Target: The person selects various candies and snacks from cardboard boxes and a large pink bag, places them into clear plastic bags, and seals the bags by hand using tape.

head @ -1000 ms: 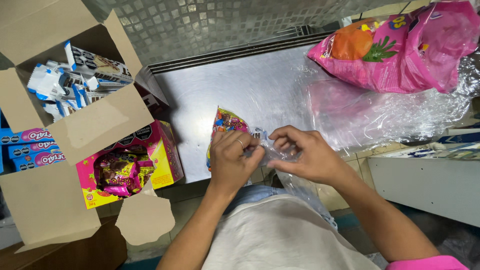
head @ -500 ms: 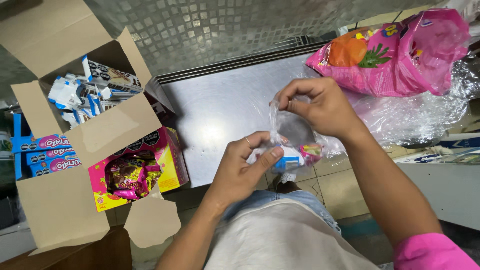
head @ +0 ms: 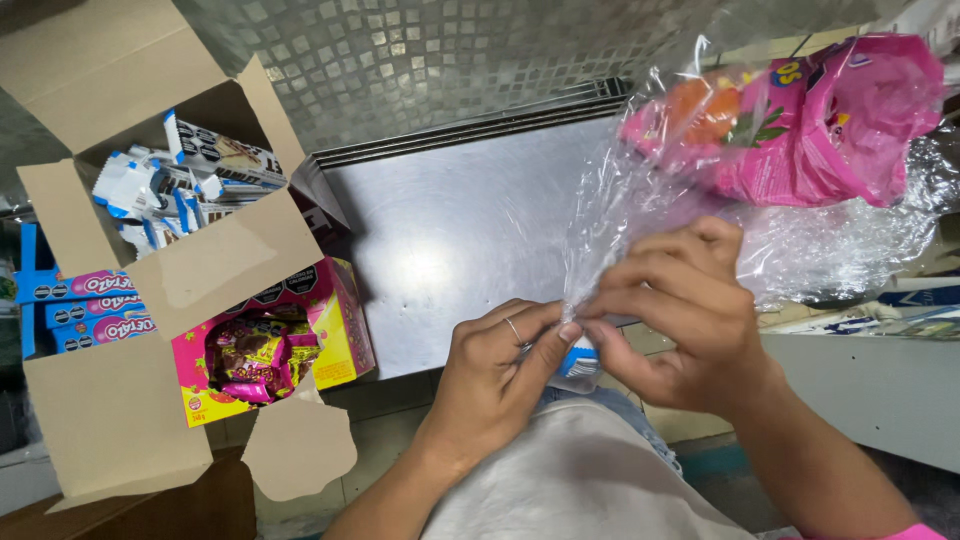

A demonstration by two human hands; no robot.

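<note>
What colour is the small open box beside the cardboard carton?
Bright pink with yellow sides, the small open box, seen in the head view.

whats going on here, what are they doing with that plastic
A person is working over a metal counter. The left hand and right hand both pinch a clear plastic bag, held up above the counter, with a small blue-and-white packet at its lower end between the hands. A pink snack bag lies at the far right. At the left, an open cardboard box holds blue-and-white packets, and a pink and yellow candy box sits beside it.
</note>
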